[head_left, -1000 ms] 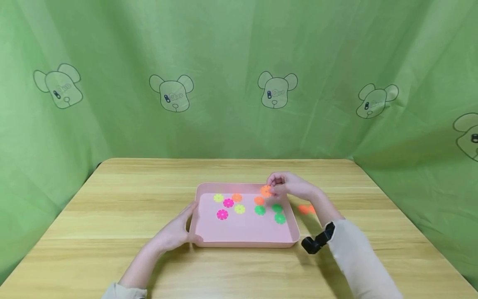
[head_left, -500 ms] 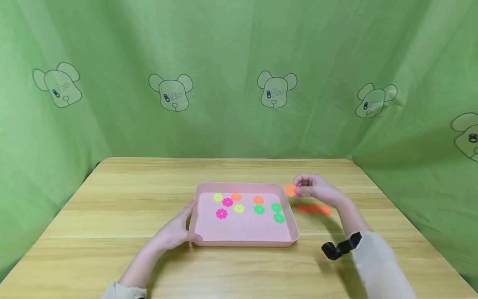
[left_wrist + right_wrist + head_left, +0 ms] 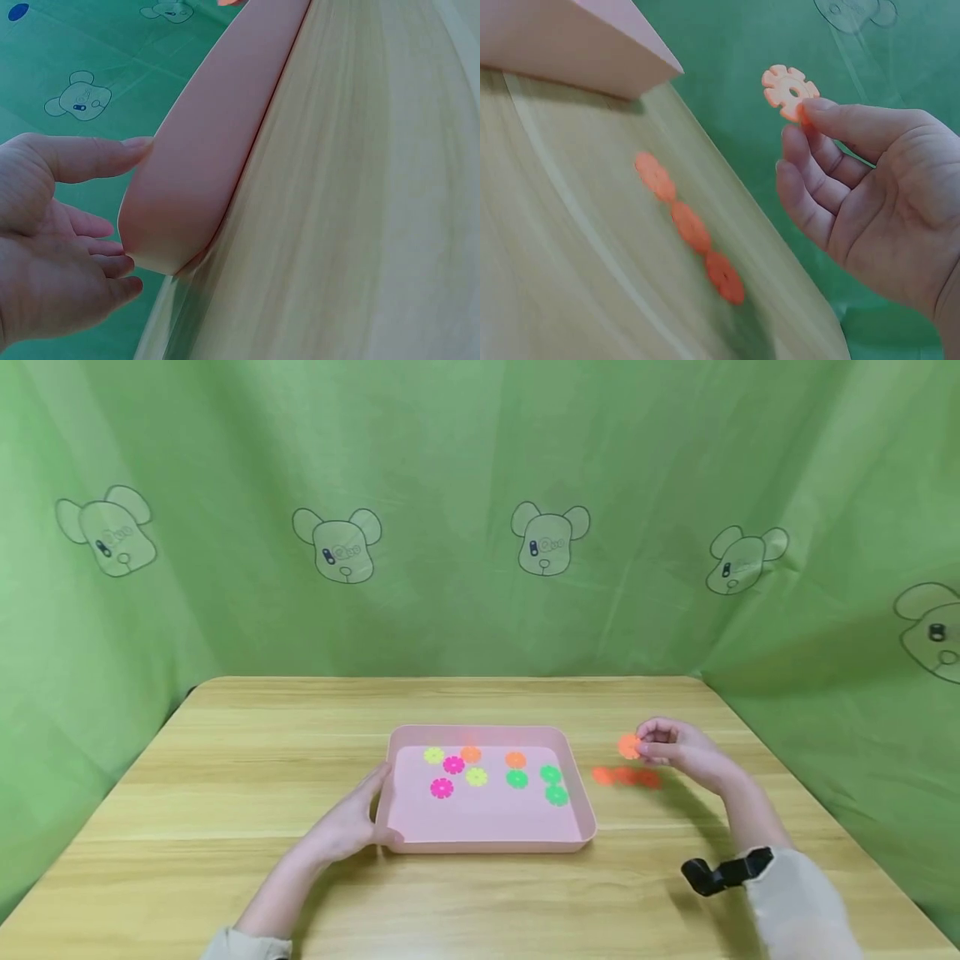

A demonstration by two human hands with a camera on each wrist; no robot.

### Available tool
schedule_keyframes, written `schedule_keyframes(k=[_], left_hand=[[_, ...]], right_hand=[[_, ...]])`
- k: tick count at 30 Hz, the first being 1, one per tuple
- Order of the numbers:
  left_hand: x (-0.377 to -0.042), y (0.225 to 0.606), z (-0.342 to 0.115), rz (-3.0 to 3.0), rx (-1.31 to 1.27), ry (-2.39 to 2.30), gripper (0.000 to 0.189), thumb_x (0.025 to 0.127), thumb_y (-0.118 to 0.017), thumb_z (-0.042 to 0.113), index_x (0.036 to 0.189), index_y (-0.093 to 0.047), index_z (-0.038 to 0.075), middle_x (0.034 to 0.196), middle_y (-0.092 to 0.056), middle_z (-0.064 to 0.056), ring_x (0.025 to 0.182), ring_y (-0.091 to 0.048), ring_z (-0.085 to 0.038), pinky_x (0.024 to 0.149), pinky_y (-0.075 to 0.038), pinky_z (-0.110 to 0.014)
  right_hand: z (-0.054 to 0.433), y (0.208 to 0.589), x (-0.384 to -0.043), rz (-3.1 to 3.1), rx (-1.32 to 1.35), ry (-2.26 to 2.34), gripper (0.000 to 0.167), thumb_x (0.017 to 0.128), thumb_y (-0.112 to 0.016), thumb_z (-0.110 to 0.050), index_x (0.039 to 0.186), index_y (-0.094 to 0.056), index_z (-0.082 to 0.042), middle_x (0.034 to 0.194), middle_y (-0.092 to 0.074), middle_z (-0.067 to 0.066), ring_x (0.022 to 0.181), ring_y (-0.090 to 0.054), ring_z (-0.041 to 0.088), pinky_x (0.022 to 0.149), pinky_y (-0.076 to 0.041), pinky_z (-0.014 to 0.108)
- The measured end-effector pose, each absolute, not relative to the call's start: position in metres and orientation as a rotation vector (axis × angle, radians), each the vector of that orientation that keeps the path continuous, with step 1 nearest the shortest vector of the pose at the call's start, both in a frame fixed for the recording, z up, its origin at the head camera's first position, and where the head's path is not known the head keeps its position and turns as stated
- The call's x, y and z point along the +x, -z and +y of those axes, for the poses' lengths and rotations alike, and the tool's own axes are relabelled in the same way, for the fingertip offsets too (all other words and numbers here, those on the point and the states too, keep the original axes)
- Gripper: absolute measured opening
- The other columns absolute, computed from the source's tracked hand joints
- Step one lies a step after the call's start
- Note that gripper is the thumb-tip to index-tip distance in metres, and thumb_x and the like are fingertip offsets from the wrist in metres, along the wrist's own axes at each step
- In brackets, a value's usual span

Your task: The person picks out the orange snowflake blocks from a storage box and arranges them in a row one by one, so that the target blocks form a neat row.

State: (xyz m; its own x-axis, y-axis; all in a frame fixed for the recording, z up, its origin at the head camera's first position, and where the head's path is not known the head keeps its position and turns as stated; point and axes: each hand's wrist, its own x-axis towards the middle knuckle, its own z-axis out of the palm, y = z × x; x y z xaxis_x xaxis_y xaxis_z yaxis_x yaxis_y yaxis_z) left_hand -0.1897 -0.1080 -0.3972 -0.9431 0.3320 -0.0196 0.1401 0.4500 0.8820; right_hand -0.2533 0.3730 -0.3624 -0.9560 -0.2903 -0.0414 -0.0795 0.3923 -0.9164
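My right hand [image 3: 678, 750] pinches an orange interlocking disc [image 3: 791, 91], notched around its rim with a hole in the middle, between thumb and fingers. It is raised above three orange discs [image 3: 691, 227] lying end to end in a row on the table, right of the pink tray. My left hand [image 3: 341, 827] holds the near left corner of the pink tray [image 3: 487, 847], thumb at the front wall and fingers along the left side. Inside the tray lie yellow discs [image 3: 476, 777], pink discs [image 3: 442, 788], green discs [image 3: 556, 796] and orange discs [image 3: 515, 760], spread apart.
The tray stands on a wooden table [image 3: 247, 760]. A green curtain [image 3: 450, 627] with printed mouse heads hangs behind the table and at its sides. A black strap mount [image 3: 723, 874] sits on the right wrist.
My right hand has moved right with the orange disc, from over the tray's far right corner to above the row of orange discs. The left hand stays at the tray.
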Motion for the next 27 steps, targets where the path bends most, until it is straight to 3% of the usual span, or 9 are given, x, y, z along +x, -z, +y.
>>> schedule_keyframes(k=[12, 27], left_hand=[[-0.190, 0.397, -0.109, 2.506, 0.441, -1.490, 0.106, 0.063, -0.078, 0.006, 0.146, -0.014, -0.002, 0.152, -0.011, -0.022, 0.138, -0.008, -0.037, 0.109, -0.007, -0.054], [-0.189, 0.397, -0.109, 2.502, 0.421, -1.497, 0.108, 0.063, -0.079, 0.007, 0.147, -0.011, -0.002, 0.152, -0.010, -0.021, 0.138, -0.009, -0.037, 0.109, -0.008, -0.055]], right_hand=[[0.416, 0.379, -0.236, 2.503, -0.205, 1.573, 0.041, 0.093, -0.053, -0.012, 0.118, -0.041, 0.018, 0.095, -0.060, -0.002, 0.087, -0.060, 0.012, 0.077, -0.053, 0.028], [0.431, 0.397, -0.236, 2.638, 0.042, 1.322, 0.035, 0.094, -0.051, -0.015, 0.112, -0.049, 0.015, 0.081, -0.059, 0.004, 0.073, -0.056, 0.013, 0.064, -0.051, 0.028]])
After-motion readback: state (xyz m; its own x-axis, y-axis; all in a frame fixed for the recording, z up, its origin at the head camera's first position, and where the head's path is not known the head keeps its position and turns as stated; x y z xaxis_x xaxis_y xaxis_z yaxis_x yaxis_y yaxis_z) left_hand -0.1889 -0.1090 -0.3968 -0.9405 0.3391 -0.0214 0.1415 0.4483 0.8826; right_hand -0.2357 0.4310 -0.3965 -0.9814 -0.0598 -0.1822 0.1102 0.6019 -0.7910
